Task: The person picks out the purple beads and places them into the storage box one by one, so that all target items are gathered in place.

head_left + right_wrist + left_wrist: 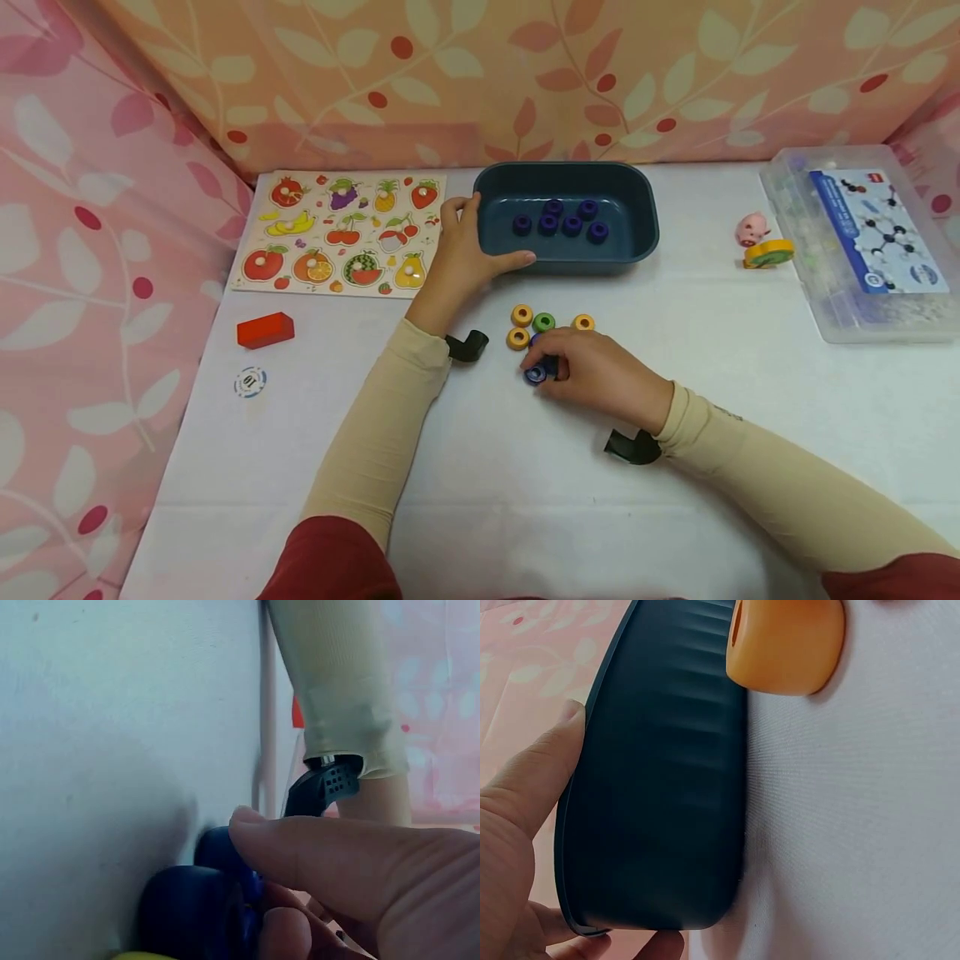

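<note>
yellow rings [515, 317] stand before the tray [592, 267], with passage rightward.

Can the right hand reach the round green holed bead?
Probably yes: the round green holed bead lies uncovered just beyond the right hand, though that hand now pinches a round dark-blue bead.

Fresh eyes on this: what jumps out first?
Probably the dark teal tray at the back centre, holding dark purple rings, with the left hand gripping its left end. Then the right hand, pinching a blue ring near the yellow rings in front of the tray. The colourful fruit board sits left of the tray.
</note>
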The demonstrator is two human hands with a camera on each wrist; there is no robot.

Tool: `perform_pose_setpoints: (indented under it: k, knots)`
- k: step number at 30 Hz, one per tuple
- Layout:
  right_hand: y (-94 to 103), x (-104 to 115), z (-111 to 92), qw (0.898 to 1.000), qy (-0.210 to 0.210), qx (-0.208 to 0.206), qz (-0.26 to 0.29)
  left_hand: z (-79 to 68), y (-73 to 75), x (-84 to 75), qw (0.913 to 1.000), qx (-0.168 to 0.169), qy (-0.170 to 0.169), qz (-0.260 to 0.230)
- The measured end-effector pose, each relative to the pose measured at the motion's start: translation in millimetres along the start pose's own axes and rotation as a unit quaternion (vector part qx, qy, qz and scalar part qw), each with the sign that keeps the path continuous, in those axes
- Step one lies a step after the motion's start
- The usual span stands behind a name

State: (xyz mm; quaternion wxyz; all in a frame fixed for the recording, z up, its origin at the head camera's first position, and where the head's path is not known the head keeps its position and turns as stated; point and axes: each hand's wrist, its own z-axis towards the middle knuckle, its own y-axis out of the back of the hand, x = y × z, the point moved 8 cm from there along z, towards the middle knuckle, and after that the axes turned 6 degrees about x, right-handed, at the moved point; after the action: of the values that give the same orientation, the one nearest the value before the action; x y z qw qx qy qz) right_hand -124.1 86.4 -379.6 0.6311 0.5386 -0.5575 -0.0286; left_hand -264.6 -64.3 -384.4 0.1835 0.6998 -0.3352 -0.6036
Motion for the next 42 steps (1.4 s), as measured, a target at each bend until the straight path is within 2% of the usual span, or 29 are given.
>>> perform_pose_setpoints:
  k: [10,14,18,21,24,27,30,35,38,42]
  knots:
    - [-1.2,2,4,0.999,0.008,-0.011,-0.034,-0.8,3.2,2.0,1.0000,-0.004,0.001,0.000]
    - [9.1,6,5,0.999,0.014,-0.016,-0.032,-1.0,4.0,2.0,1.0000,-0.005,-0.002,-0.001]
    - [37.9,9,10,0.999,0.006,-0.034,0.000,-1.2,4.9,2.6,1.0000,-0.006,-0.004,-0.001]
    - [69.7,8,16,0.997,-0.015,-0.075,0.030,-0.3,4.4,3.1,1.0000,-0.003,-0.008,-0.002]
    - [102.4,3,30,0.990,-0.043,-0.127,0.038,1.0,3.7,2.8,0.9999,0.000,-0.014,-0.002]
    - [126.3,-7,52,0.985,-0.081,-0.150,0.034,1.5,3.7,2.6,0.9999,0.000,-0.016,-0.003]
    - [137.3,-22,77,0.983,-0.117,-0.140,0.034,1.2,3.1,2.9,0.9999,-0.001,-0.016,-0.006]
    - [140.4,-49,110,0.981,-0.148,-0.118,0.037,0.6,1.1,2.8,0.9999,-0.001,-0.014,-0.002]
    - [141.0,-60,115,0.981,-0.159,-0.108,0.031,0.5,0.6,1.3,0.9999,-0.002,-0.016,0.000]
    - [141.4,-65,107,0.979,-0.171,-0.103,0.027,0.5,0.6,0.4,0.9999,0.001,-0.013,-0.001]
